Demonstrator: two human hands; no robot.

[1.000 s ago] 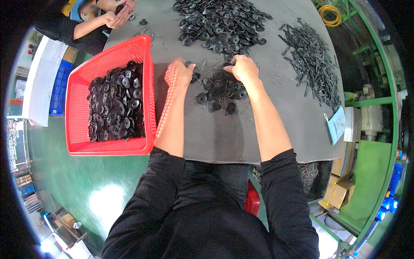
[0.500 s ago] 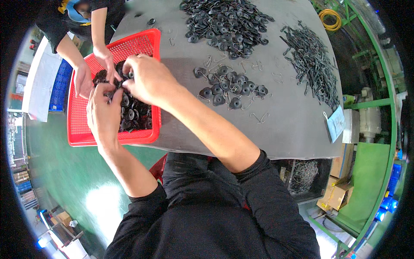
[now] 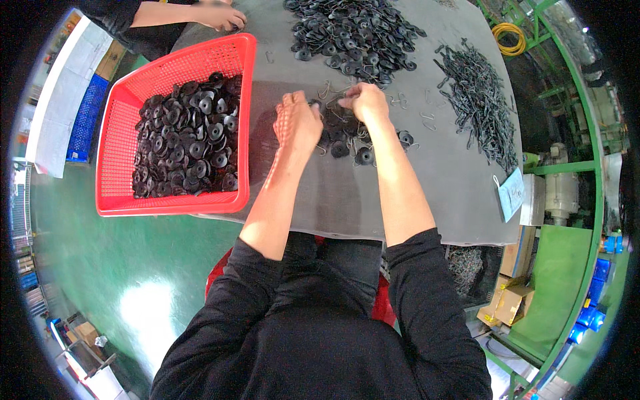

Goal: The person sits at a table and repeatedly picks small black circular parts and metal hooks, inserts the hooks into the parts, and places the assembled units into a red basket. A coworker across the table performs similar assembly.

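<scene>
Discs (image 3: 190, 143) in basket (image 3: 173, 209), pile (image 3: 353, 40) on table (image 3: 333, 207)

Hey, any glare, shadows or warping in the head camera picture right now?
In the head view, bright glare whites out part of the green floor; in that view, dotted light speckles the left hand, and shadow darkens the grey table beside the red basket; also there, fisheye distortion bows the table's edges.

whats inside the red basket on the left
A heap of black discs, many showing a central hole, lies in the red basket. Whatever is beneath the top ones is covered and can't be seen.
</scene>
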